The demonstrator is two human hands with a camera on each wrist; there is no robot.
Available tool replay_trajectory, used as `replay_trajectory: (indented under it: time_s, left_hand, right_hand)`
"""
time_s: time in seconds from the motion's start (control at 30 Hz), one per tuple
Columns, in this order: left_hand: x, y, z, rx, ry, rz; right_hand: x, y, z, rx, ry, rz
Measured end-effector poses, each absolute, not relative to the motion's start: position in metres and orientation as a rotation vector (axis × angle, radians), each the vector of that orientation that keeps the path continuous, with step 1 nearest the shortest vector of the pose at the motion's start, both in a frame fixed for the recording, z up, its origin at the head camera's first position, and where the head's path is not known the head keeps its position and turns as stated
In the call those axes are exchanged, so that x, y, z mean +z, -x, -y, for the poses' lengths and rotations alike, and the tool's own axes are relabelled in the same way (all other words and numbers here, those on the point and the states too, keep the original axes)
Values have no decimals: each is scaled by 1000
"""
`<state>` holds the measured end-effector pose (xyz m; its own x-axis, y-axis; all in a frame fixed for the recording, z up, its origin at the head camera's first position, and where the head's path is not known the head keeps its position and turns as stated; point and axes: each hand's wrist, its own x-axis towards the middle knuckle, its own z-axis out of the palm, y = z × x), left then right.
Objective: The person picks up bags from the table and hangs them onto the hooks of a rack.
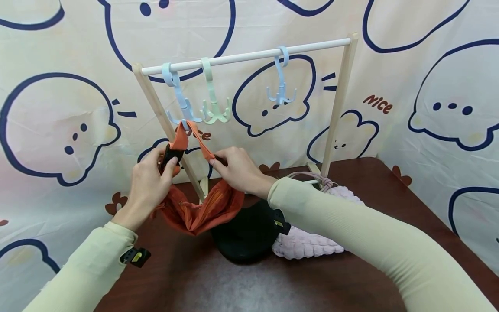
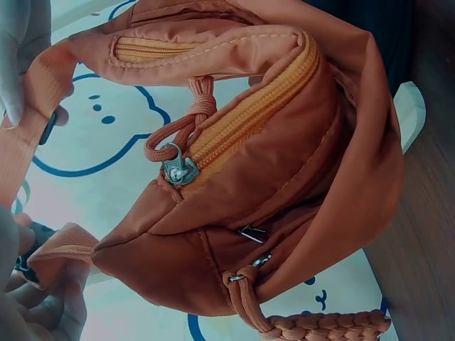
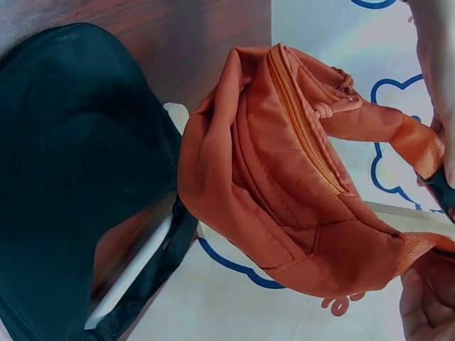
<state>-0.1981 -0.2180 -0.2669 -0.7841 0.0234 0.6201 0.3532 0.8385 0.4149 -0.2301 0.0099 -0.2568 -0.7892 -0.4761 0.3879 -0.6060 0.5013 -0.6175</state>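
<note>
An orange waist bag (image 1: 195, 212) hangs below my hands, its zippers and braided pulls plain in the left wrist view. Its strap (image 1: 200, 141) rises to the bottom of the left blue hanger hook (image 1: 183, 106), where it forms a narrow loop. My left hand (image 1: 150, 180) grips the strap at a black buckle (image 1: 173, 154), thumb in front. On the other side, my right hand (image 1: 241, 171) pinches the strap's second run between thumb and fingers. The bag's body (image 3: 284, 177) sags in a curve between the two strap ends.
A white rod (image 1: 249, 54) on wooden posts also carries a green hook (image 1: 214, 102) and another blue hook (image 1: 281, 86). On the brown table (image 1: 249, 290) lie a black bag (image 1: 245, 238) and a pale lilac quilted bag (image 1: 308, 245). A patterned cloth hangs behind.
</note>
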Motion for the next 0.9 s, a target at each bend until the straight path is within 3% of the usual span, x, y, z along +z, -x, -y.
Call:
replay_trajectory:
  time_s: [0.9]
  left_hand:
    - [-269,210,210,-717,239,2451]
  right_hand:
    - [-262,226,-7,1057,-951,2676]
